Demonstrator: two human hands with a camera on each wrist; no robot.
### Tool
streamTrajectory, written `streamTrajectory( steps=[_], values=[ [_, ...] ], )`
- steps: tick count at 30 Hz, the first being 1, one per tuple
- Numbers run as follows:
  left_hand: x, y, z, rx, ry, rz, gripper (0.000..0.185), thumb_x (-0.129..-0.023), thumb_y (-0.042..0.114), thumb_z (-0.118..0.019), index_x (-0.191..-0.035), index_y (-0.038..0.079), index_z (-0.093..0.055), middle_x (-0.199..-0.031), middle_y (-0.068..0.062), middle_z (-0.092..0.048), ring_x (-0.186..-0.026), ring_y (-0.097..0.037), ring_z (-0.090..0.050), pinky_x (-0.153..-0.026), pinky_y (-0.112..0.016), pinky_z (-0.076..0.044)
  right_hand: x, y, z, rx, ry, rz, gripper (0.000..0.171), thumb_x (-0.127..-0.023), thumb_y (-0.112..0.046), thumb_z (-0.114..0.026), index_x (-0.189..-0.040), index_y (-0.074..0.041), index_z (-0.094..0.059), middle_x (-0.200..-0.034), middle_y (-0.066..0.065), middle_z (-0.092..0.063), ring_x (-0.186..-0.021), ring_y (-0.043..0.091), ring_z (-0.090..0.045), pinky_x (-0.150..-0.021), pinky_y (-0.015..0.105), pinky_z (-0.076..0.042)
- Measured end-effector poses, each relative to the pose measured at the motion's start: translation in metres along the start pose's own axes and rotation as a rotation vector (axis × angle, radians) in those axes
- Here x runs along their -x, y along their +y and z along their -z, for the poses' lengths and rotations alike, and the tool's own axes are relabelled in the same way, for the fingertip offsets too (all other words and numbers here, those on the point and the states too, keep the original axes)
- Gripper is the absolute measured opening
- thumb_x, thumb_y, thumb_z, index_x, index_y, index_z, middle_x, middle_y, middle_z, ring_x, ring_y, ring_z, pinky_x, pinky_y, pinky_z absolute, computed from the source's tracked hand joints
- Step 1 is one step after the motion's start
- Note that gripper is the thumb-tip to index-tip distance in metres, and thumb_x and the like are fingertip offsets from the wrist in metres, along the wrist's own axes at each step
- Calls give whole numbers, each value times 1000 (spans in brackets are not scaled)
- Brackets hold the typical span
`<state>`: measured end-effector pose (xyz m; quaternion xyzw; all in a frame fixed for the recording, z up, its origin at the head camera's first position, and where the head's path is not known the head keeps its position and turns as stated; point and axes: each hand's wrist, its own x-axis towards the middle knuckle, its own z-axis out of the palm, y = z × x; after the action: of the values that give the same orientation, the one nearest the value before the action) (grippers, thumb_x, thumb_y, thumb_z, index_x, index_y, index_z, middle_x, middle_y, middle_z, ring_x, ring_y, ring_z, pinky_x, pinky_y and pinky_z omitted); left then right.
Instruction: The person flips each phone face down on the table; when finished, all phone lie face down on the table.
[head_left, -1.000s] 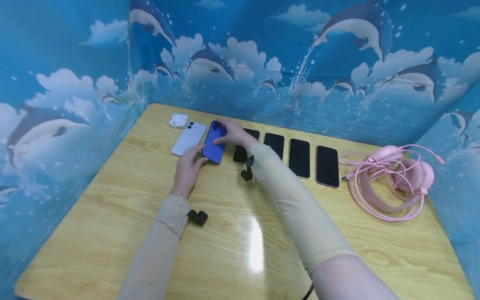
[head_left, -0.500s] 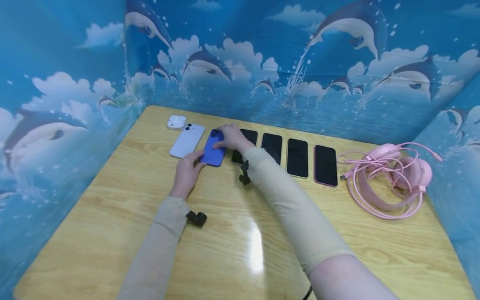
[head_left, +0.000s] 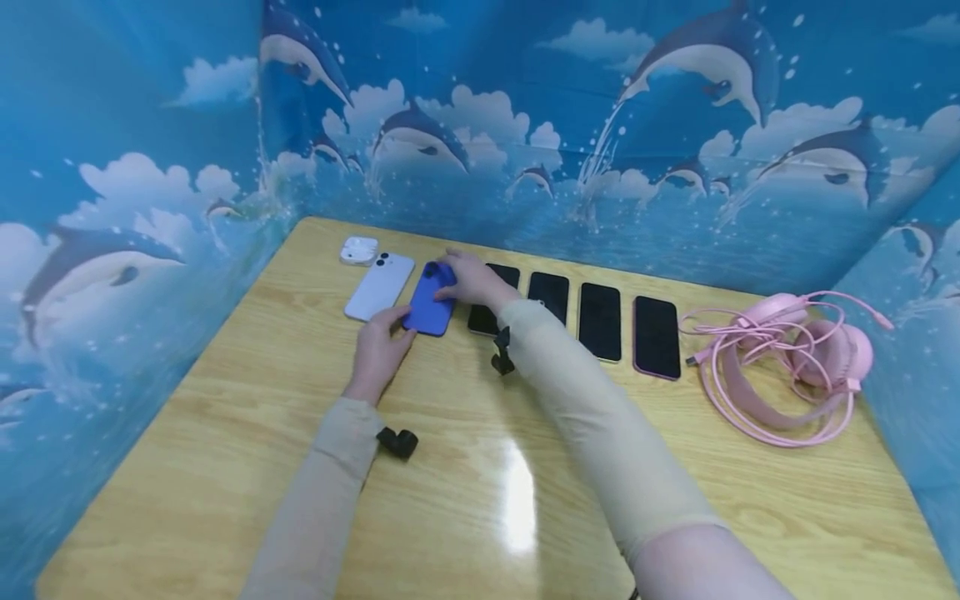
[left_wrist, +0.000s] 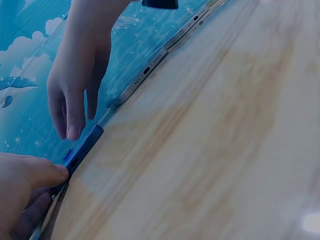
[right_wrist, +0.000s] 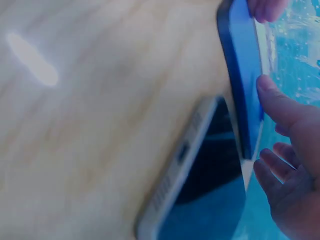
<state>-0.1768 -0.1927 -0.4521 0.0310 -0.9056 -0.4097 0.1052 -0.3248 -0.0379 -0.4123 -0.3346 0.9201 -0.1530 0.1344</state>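
Note:
A blue smartphone (head_left: 429, 310) lies back up on the table, its camera end toward the wall. My left hand (head_left: 378, 348) pinches its near left corner; in the left wrist view that thumb (left_wrist: 55, 174) presses on the phone's end edge. From the right, my right hand (head_left: 477, 281) holds the far part of the phone, thumb on the back and fingers toward the far right edge. In the right wrist view the thumb (right_wrist: 272, 97) touches the blue back, the other fingers spread apart from it. Left of it lies a pale lavender smartphone (head_left: 380, 287), back up.
Several phones with dark screens up stand in a row to the right, including one (head_left: 600, 323) in the middle and a pink-edged one (head_left: 656, 337). Pink headphones (head_left: 780, 362) with a coiled cable lie at the far right. A white earphone case (head_left: 358, 250) sits at the back left.
The blue phone, tilted up between both hands one second ago, has come down flat on the table. Both hands have stayed at it and lowered slightly. The other phones have not moved.

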Motion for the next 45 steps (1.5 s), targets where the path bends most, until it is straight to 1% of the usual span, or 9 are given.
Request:
streamTrajectory(
  steps=[5, 9, 15, 19, 23, 25, 34, 40, 45],
  values=[
    [-2, 2, 1, 21, 7, 13, 41, -83, 12, -65, -122, 5, -54, -125, -15, -53, -116, -26, -49, -100, -37, -41, 14, 17, 21, -3, -27, 25, 67, -83, -35, -65, -138, -8, -37, -144, 11, -31, -131, 27, -30, -108, 39, -28],
    [-3, 0, 2, 26, 20, 4, 42, -83, 17, -65, -122, 6, -54, -125, -13, -54, -116, -25, -48, -102, -37, -38, 27, 34, 38, 93, -74, 21, 62, -83, -23, -66, -136, -7, -39, -146, 13, -27, -134, 30, -22, -110, 42, -24],
    [-1, -2, 1, 45, 51, -32, 42, -83, 19, -66, -122, 6, -55, -124, -12, -54, -116, -24, -48, -102, -37, -38, 38, 52, 45, 221, -142, -24, 64, -81, -15, -69, -136, -6, -37, -142, 13, -33, -131, 31, -27, -106, 41, -30],
    [6, 8, -14, 47, 47, -106, 40, -83, 18, -66, -120, 6, -56, -123, -13, -55, -115, -26, -49, -101, -38, -39, 42, 54, 41, 220, -160, -60, 64, -82, -12, -67, -137, -6, -36, -142, 14, -34, -130, 31, -29, -105, 41, -33],
    [12, 26, -39, 61, -23, -194, 42, -83, 18, -65, -122, 5, -54, -124, -12, -54, -113, -25, -50, -101, -38, -39, 42, 54, 39, 243, -148, -79, 63, -82, -12, -67, -137, -5, -36, -140, 15, -36, -128, 31, -32, -105, 40, -34],
    [11, 33, -49, 84, -37, -203, 45, -83, 18, -66, -124, 6, -53, -125, -11, -53, -113, -24, -50, -101, -36, -39, 42, 55, 39, 256, -142, -95, 63, -82, -14, -67, -137, -5, -37, -139, 15, -37, -127, 30, -34, -105, 39, -34],
    [-6, 47, -75, 96, -22, -103, 58, -79, 20, -71, -129, 5, -46, -129, -12, -48, -114, -23, -49, -99, -32, -42, 42, 58, 40, 185, -163, -172, 63, -84, -17, -65, -138, -5, -34, -139, 15, -37, -127, 30, -34, -105, 39, -33],
    [-10, 52, -79, -1, -76, -51, 59, -78, 22, -71, -130, 5, -47, -131, -12, -48, -116, -24, -47, -100, -35, -40, 46, 60, 37, 105, -152, -206, 60, -84, -17, -66, -136, -4, -38, -136, 15, -42, -124, 30, -39, -102, 39, -37],
    [-8, 56, -79, -23, -92, -56, 58, -77, 24, -72, -129, 7, -49, -131, -10, -49, -120, -23, -46, -103, -34, -37, 48, 65, 39, 84, -134, -208, 59, -81, -19, -69, -131, -3, -44, -130, 16, -47, -120, 30, -42, -100, 40, -39]
  ],
)
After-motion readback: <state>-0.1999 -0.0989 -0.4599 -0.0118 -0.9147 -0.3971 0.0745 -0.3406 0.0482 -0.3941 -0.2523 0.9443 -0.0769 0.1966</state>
